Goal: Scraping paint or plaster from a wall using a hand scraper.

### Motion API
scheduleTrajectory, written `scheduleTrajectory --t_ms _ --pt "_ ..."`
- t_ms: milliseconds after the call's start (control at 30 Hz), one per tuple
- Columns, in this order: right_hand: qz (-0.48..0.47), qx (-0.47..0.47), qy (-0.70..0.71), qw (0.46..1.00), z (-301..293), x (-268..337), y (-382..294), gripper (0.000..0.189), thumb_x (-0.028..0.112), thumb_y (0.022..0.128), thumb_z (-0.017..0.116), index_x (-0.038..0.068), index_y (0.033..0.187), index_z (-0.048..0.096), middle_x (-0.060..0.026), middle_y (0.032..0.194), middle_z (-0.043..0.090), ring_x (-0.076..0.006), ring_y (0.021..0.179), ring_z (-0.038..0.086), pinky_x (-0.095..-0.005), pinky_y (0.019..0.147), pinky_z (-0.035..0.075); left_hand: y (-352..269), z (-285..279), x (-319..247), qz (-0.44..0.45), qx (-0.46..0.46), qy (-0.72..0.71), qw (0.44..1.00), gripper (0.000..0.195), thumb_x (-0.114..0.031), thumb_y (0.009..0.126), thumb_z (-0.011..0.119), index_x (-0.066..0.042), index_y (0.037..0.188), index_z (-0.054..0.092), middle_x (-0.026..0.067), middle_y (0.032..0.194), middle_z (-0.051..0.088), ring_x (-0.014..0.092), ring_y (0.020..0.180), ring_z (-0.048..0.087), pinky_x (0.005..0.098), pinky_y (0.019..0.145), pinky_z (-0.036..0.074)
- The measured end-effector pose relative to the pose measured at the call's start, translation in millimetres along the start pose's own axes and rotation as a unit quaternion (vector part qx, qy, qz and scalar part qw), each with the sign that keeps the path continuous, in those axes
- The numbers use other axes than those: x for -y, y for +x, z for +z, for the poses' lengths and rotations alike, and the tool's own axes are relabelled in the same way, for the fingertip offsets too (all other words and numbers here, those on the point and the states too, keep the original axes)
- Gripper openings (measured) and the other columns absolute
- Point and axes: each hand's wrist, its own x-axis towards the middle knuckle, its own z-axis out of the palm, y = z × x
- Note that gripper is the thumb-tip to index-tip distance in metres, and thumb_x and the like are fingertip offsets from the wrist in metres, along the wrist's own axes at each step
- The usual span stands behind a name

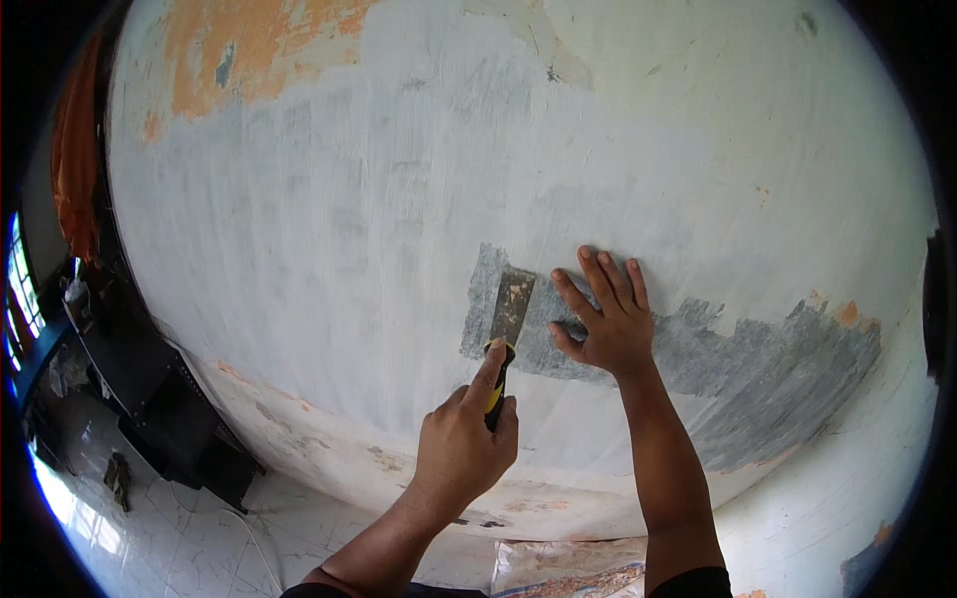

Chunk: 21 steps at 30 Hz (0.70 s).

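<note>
My left hand (467, 441) grips the black and yellow handle of a putty knife (514, 303), its index finger laid along the handle. The knife's metal blade points up the wall and lies against a scraped grey patch (748, 359); bits of pale material stick to the blade. To the right of the blade, my right hand (611, 314) rests with fingers spread on the wall and holds nothing. Whitish coating on the wall (336, 224) surrounds the grey patch, with orange areas at the upper left.
A black metal shelf unit (172, 411) stands at the left, near an orange curtain (75, 157). Below are a glossy tiled floor (217, 538) with a pale cable and a dark cloth-like item (117, 481). A sheet with flaky debris (568, 564) lies at the wall's foot. Another wall (837, 478) adjoins at right.
</note>
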Motion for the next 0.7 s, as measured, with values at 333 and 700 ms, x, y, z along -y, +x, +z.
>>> scheduleTrajectory --t_ms 333,700 --pt "-0.001 -0.004 -0.001 1.0 0 1 1 0.064 0.053 0.086 0.061 0.032 0.146 0.052 -0.0047 0.159 0.04 -0.0218 0.15 0.031 -0.0493 0.125 0.017 1 -3 -3 0.001 0.0 -0.006 1.0 0.064 -0.005 0.088 0.066 -0.006 0.149 0.046 0.0272 0.103 0.071 0.038 0.086 0.073 0.0395 0.076 0.058" --pt "0.004 0.001 0.008 1.0 0 1 2 0.062 0.052 0.087 0.061 0.033 0.146 0.052 -0.005 0.159 0.041 -0.0222 0.149 0.032 -0.0507 0.125 0.018 8 -5 2 0.015 -0.002 -0.012 1.0 0.063 -0.004 0.088 0.066 -0.005 0.148 0.046 0.0272 0.102 0.071 0.039 0.09 0.073 0.0405 0.078 0.058"
